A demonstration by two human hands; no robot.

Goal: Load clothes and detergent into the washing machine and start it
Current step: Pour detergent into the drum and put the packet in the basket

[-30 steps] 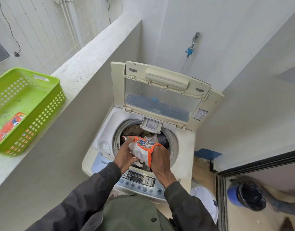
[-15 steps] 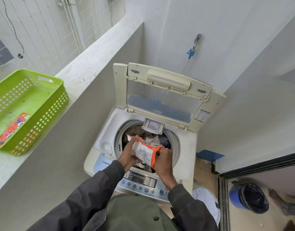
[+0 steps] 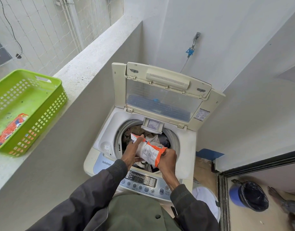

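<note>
A white top-load washing machine (image 3: 186,147) stands with its lid (image 3: 161,95) raised. Clothes (image 3: 138,130) fill the drum. Over the drum opening I hold a white and orange detergent packet (image 3: 149,151) in both hands. My left hand (image 3: 131,152) grips its upper left end and my right hand (image 3: 167,160) grips its orange lower right end. The packet lies tilted, its top corner pointing up and left. The control panel (image 3: 143,180) runs along the machine's front edge, below my wrists.
A green plastic basket (image 3: 48,104) with another orange packet (image 3: 11,127) sits on the concrete ledge (image 3: 86,64) at the left. A tap with a blue fitting (image 3: 191,49) is on the back wall. A blue bin (image 3: 248,195) with a black liner stands beyond the door frame at the right.
The packet has turned from bunched and sideways to stretched out between my hands, and my left hand has shifted up onto its top end.
</note>
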